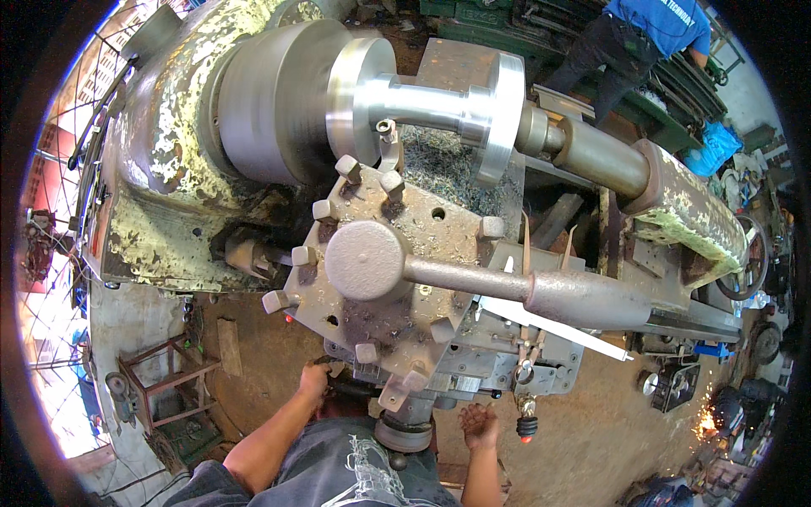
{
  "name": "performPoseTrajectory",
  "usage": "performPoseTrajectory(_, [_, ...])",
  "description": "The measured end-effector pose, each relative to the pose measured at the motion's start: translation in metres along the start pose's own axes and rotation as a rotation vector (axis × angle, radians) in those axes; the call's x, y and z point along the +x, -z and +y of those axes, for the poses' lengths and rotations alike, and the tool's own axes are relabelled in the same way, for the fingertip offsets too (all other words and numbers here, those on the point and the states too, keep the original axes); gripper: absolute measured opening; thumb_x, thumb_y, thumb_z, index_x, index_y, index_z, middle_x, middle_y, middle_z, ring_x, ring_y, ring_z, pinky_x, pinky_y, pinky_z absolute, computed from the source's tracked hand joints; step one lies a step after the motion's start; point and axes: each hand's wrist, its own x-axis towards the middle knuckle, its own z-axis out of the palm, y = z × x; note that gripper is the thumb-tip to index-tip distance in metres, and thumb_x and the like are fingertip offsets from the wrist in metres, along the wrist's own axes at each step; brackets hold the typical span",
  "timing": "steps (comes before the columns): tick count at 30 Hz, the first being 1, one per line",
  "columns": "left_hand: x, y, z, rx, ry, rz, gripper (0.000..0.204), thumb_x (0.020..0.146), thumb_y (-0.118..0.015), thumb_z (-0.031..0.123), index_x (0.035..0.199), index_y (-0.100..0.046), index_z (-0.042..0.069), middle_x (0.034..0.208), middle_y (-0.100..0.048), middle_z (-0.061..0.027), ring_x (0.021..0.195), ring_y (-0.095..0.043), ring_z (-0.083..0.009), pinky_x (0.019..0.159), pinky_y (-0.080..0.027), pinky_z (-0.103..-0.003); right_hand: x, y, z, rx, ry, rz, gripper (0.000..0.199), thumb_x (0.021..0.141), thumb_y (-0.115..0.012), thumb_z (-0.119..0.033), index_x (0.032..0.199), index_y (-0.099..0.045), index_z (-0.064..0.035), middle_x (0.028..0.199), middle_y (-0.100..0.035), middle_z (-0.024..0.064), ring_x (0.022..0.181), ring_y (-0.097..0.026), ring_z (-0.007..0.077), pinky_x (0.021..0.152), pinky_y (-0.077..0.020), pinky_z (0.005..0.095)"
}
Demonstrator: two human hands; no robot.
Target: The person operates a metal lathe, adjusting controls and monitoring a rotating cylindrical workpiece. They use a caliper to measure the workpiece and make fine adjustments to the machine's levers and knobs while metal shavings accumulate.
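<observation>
A large lathe fills the view, with a shiny flanged metal workpiece [431, 106] held between the chuck [274, 101] and the tailstock centre [553, 137]. Both chuck and workpiece look smeared by spinning. A cutting tool [388, 139] reaches from the square tool post [397, 207] toward the workpiece's left flange. Over the tool post lies a thick clamp lever [465, 277]. My left hand [314, 380] is closed round a dark handle [342, 380] below the post, its fingers partly hidden. To the right of the cross-slide, my right hand [480, 425] is raised, fingers loosely curled and apart, holding nothing.
Metal chips [452, 165] lie beneath the workpiece. The tailstock [693, 211] with its handwheel stands at right. A person in a blue shirt [659, 25] bends over another machine at the back. Sparks [705, 422] fly at lower right. A rusty metal frame [173, 380] stands left.
</observation>
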Motion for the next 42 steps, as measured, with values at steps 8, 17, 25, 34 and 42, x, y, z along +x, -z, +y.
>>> performPoseTrajectory(8, [0.014,0.004,-0.018,-0.178,0.031,-0.103,0.032,0.083,-0.055,0.015,0.112,-0.049,0.002,0.071,-0.054,-0.0140,0.045,-0.046,-0.0203,0.037,-0.042,-0.038,-0.061,-0.061,0.024,-0.341,-0.123,-0.188,0.043,0.098,-0.056,-0.039,0.118,-0.056,-0.0013,0.114,-0.064,0.0152,0.107,-0.061,0.0314,0.090,-0.0489,0.0423])
performPoseTrajectory(17, [0.024,0.010,-0.021,-0.147,0.180,-0.087,0.030,0.082,-0.055,0.014,0.110,-0.047,0.004,0.070,-0.050,-0.0115,0.045,-0.045,-0.0200,0.042,-0.044,-0.041,-0.090,-0.104,0.027,-0.594,-0.075,-0.639,0.095,0.076,-0.079,-0.040,0.146,-0.033,0.0048,0.145,-0.043,0.0161,0.131,-0.045,0.0290,0.108,-0.0350,0.0383])
performPoseTrajectory(25, [0.020,0.010,-0.009,-0.117,0.175,-0.116,0.034,0.080,-0.056,0.013,0.112,-0.048,0.005,0.070,-0.049,-0.0109,0.047,-0.047,-0.0203,0.041,-0.043,-0.041,-0.088,-0.121,0.037,-0.738,-0.110,-0.652,0.118,0.058,-0.088,-0.036,0.148,-0.026,0.0087,0.148,-0.038,0.0204,0.139,-0.035,0.0316,0.116,-0.0224,0.0409])
performPoseTrajectory(34, [-0.005,0.008,0.015,-0.011,0.131,-0.095,0.033,0.080,-0.058,0.015,0.112,-0.051,0.005,0.072,-0.047,-0.0093,0.049,-0.045,-0.0200,0.043,-0.042,-0.038,-0.096,-0.136,0.035,-0.680,-0.133,-0.676,0.137,0.046,-0.093,-0.027,0.152,-0.013,0.0059,0.147,-0.039,0.0172,0.137,-0.037,0.0296,0.115,-0.0256,0.0403])
performPoseTrajectory(42, [-0.010,0.005,0.018,0.010,0.113,-0.110,0.029,0.081,-0.058,0.017,0.108,-0.050,0.008,0.069,-0.044,-0.0079,0.048,-0.041,-0.0187,0.045,-0.041,-0.039,-0.097,-0.137,0.038,-0.722,-0.153,-0.602,0.129,0.051,-0.091,-0.021,0.152,-0.015,0.0051,0.145,-0.041,0.0179,0.135,-0.040,0.0296,0.115,-0.0271,0.0416])
